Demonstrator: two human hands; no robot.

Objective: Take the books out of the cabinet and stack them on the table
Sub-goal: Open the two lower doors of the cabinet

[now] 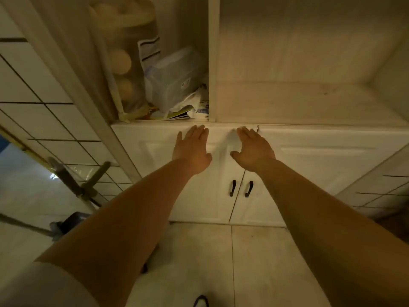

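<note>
Left hand (192, 149): fingers straight, palm toward the cabinet (309, 134), holding nothing.
Right hand (254, 149): fingers straight and slightly spread, holding nothing, level with the left.
Hands, relation: apart, side by side before the shelf's front edge above the lower doors (199, 191).
Books (188, 113): loose papers and booklets lie flat in the left compartment, just above the left hand's fingertips; whether these are the books cannot be told.
Right compartment (309, 63): bare shelf above the right hand.
Plastic box (174, 80): stands behind the papers.
Door handles (240, 189): two, dark, below the hands.
</note>
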